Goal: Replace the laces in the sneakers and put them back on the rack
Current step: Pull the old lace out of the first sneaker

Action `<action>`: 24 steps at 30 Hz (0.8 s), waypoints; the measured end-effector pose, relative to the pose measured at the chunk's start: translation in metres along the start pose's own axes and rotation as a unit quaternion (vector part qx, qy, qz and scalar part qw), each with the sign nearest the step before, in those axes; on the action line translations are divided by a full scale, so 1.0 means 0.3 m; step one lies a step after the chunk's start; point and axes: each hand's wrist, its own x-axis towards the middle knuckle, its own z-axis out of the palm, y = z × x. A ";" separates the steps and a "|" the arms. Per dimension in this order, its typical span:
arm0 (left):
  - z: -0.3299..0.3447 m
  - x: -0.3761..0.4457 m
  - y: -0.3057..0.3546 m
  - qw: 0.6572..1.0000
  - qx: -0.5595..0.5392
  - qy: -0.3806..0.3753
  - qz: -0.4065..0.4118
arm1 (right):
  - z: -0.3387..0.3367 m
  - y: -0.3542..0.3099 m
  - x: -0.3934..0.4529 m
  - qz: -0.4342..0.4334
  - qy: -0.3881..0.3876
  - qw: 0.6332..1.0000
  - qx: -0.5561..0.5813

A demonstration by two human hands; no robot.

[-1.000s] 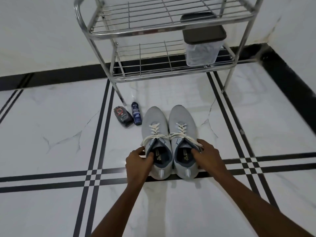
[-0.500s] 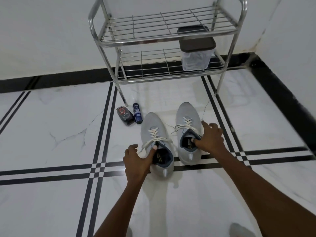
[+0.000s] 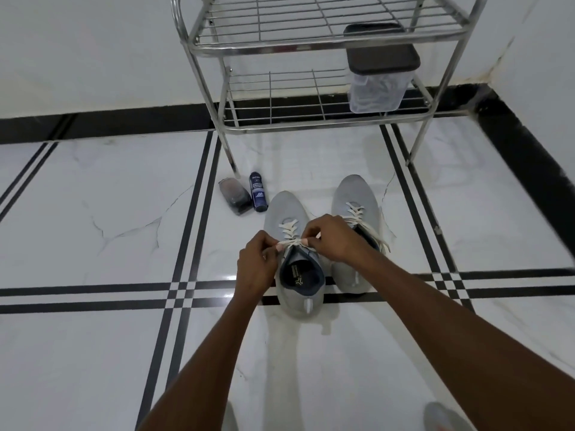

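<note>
Two grey sneakers with cream laces stand on the white floor, toes toward the rack. Over the left sneaker (image 3: 284, 209), my left hand (image 3: 256, 264) pinches the lace (image 3: 291, 242) at its top eyelets from the left side. From the right, my right hand (image 3: 334, 241) pinches the same lace. The right sneaker (image 3: 354, 197) stands a little farther forward, its loose lace ends trailing off its right side; my right wrist covers its opening. The steel wire rack (image 3: 311, 45) stands behind the shoes, both shelves bare of shoes.
A clear box with a dark lid (image 3: 379, 79) sits on the rack's lower shelf at the right. A blue spray can (image 3: 258, 192) and a dark pouch (image 3: 235, 195) lie by the rack's front left leg. Black skirting and a wall corner close off the right.
My right hand left the right sneaker, which it had pushed forward, and came over to the left sneaker. Both hands now pinch that shoe's lace at the top.
</note>
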 end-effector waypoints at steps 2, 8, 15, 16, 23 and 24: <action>-0.004 0.008 0.002 1.000 0.008 -0.015 -0.003 | -0.006 -0.001 -0.003 -0.007 0.007 1.000 0.002; -0.027 0.012 0.016 0.998 0.027 -0.052 0.016 | -0.006 0.008 -0.029 -0.019 0.019 1.000 0.005; -0.044 0.008 0.009 0.998 0.016 -0.065 0.012 | 0.019 0.016 -0.029 0.010 0.010 0.999 0.029; -0.044 0.006 0.009 0.997 0.023 -0.070 0.018 | 0.021 0.011 -0.029 0.012 0.012 0.999 0.030; -0.069 0.017 0.013 0.994 0.018 -0.107 0.005 | 0.023 0.009 -0.033 0.020 0.005 1.000 0.016; -0.068 0.016 0.015 0.994 0.014 -0.107 -0.001 | 0.025 0.007 -0.034 0.020 0.008 1.000 0.011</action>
